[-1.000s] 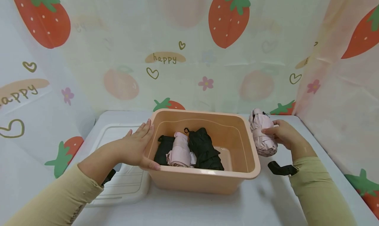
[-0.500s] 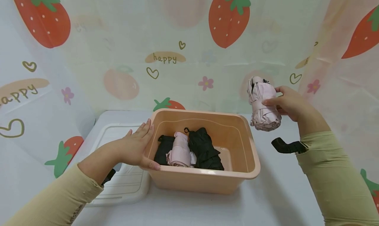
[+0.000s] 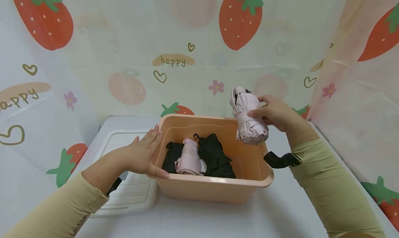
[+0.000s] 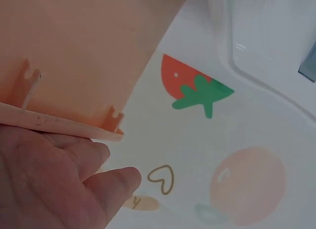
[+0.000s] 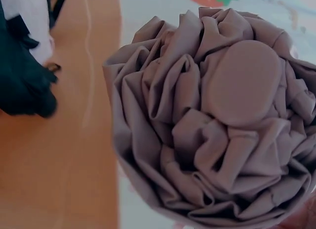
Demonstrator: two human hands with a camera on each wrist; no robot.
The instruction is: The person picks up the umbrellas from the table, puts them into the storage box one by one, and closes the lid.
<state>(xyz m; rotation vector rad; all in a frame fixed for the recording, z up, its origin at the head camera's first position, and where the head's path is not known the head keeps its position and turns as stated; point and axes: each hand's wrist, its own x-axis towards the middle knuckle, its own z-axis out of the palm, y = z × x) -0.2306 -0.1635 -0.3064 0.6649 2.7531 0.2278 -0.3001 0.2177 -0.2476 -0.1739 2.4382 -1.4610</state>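
Observation:
My right hand (image 3: 275,113) grips a furled pink folding umbrella (image 3: 249,118) above the right end of a peach plastic storage box (image 3: 215,193). The right wrist view looks straight at the umbrella's gathered folds and its oval handle end (image 5: 243,83). My left hand (image 3: 140,158) rests on the box's left rim, fingers straight and thumb on the near corner. Under that rim, the left wrist view shows the palm and fingertips (image 4: 129,178). Inside the box lie a black umbrella (image 3: 215,158), a rolled pink umbrella (image 3: 190,158) and a dark bundle (image 3: 173,158) by the left wall.
A white lid (image 3: 124,193) lies flat on the table to the left, partly behind my left arm. The white table (image 3: 218,220) meets strawberry-printed sheets (image 3: 137,33) at the back and both sides. The box's right part shows bare floor and wall.
My right hand has lifted the pink umbrella from beside the box's right end, then carried it left over the box. The left hand stays on the rim.

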